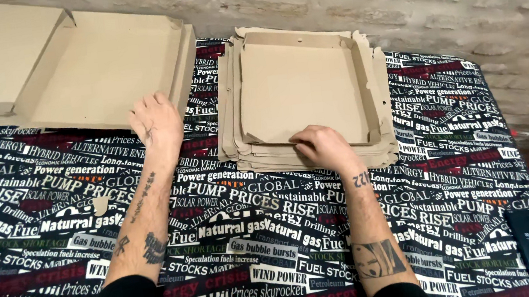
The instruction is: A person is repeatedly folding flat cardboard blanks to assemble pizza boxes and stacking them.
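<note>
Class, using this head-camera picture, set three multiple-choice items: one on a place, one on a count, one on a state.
1. Where does the right hand rest?
A. on the near edge of the stack of flat cardboard blanks
B. on the dark phone
C. on the wall

2. How many folded-up open boxes lie on the table?
A. none
B. one
C. four

3. The left hand is:
A. clenched in a fist
B. open, palm down
C. holding scissors

Answers: 1 A, its fingers lie on the stack's edge; 2 B, only one has raised walls; 3 B, it lies flat by the box.

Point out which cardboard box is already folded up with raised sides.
The open box at the far left, by the left hand. The others lie flat in a stack under the right hand.
</note>
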